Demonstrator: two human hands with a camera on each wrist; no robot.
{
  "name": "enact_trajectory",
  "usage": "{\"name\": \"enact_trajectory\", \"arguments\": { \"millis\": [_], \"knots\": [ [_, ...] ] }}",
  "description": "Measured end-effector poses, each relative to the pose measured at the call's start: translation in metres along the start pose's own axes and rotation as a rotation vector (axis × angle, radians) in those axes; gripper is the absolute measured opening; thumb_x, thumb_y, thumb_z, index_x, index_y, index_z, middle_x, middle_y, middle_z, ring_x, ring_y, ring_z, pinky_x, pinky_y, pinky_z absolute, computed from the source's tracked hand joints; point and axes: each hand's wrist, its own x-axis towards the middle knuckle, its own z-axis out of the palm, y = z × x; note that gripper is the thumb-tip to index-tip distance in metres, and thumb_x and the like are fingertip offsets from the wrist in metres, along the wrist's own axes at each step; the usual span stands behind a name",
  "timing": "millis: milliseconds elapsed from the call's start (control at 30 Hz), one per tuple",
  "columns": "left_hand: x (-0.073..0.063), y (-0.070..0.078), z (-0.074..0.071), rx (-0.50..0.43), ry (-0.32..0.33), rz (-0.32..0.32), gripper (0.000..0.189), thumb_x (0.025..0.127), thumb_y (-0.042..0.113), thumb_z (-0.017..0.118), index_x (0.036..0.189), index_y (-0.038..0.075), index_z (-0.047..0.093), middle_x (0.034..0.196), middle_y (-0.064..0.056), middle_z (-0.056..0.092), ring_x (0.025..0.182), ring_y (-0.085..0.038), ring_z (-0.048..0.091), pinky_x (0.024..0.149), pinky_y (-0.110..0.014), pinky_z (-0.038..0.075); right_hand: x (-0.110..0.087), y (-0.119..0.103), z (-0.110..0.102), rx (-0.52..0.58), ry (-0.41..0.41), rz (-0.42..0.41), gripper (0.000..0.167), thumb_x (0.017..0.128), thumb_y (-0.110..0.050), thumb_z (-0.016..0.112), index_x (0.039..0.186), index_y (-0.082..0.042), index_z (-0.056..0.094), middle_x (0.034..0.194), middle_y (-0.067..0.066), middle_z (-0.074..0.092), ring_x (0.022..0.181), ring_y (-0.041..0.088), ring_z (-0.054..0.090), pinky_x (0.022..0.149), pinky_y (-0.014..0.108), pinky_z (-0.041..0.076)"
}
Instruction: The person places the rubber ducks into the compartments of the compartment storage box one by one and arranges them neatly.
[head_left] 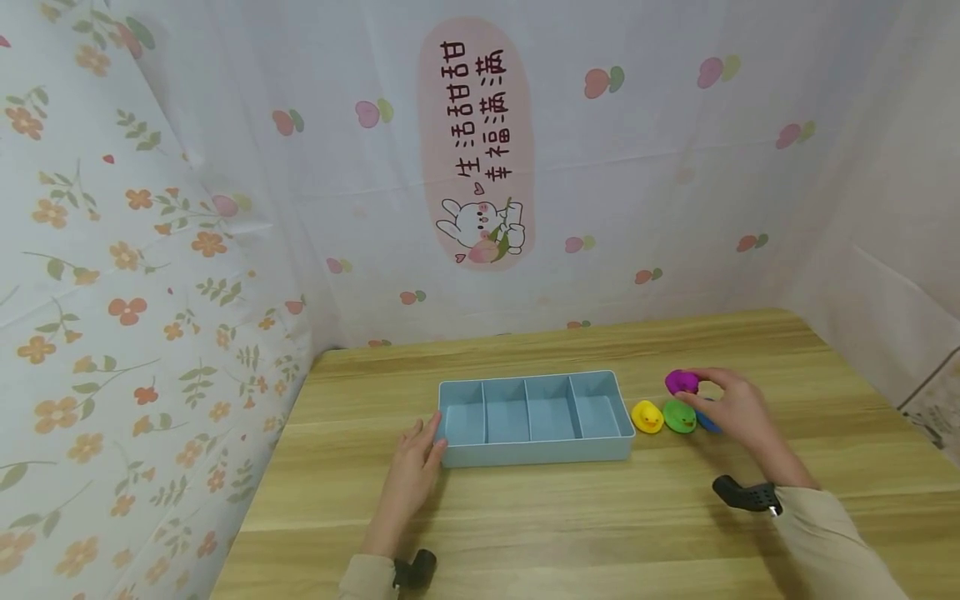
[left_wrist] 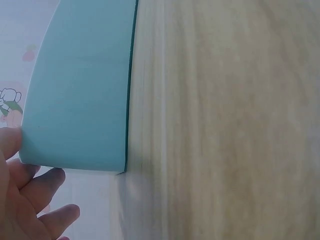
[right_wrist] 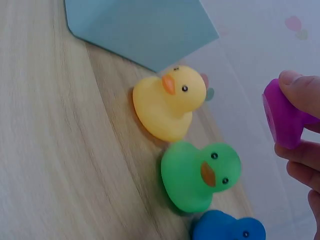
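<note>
Beside three ducks, right hand pinches one purple duck; spread left hand touches one box.

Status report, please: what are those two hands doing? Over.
Right hand pinching purple duck, held aloft. Left hand touching left end of tray. Yellow duck, green duck, blue duck lined up beside tray; nothing visibly blocking.
</note>
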Motion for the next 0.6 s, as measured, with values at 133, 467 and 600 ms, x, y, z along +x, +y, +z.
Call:
{"name": "enact_trajectory", "arguments": {
  "millis": [133, 467, 600],
  "knots": [
    [0.000, -0.001, 0.000, -0.004, 0.000, 0.006, 0.046, 0.099, 0.021, 0.052, 0.141, 0.004, 0.046, 0.139, -0.020, 0.051, 0.134, -0.044, 0.038, 0.112, -0.062, 0.020, 0.001, -0.005, 0.004, 0.006, -0.002, -0.006, 0.053, 0.086, -0.033, 0.071, 0.118, 0.007, 0.061, 0.117, 0.033, 0.059, 0.109, 0.051, 0.051, 0.089, 0.067, 0.041],
    [0.000, 0.000, 0.001, -0.046, -0.020, -0.019, 0.047, 0.099, 0.021, 0.050, 0.143, 0.005, 0.044, 0.140, -0.019, 0.049, 0.136, -0.043, 0.036, 0.114, -0.061, 0.017, 0.007, -0.020, 0.013, 0.045, 0.005, -0.047, 0.050, 0.085, -0.033, 0.072, 0.117, 0.005, 0.062, 0.115, 0.029, 0.062, 0.108, 0.048, 0.053, 0.089, 0.065, 0.043],
    [0.000, 0.001, 0.001, -0.043, -0.025, -0.029, 0.047, 0.100, 0.022, 0.049, 0.143, 0.005, 0.043, 0.141, -0.018, 0.049, 0.136, -0.044, 0.035, 0.114, -0.060, 0.017, 0.012, -0.027, 0.019, 0.060, -0.008, -0.059, 0.050, 0.085, -0.034, 0.072, 0.117, 0.003, 0.063, 0.114, 0.028, 0.062, 0.108, 0.046, 0.054, 0.089, 0.064, 0.044]
  ]
}}
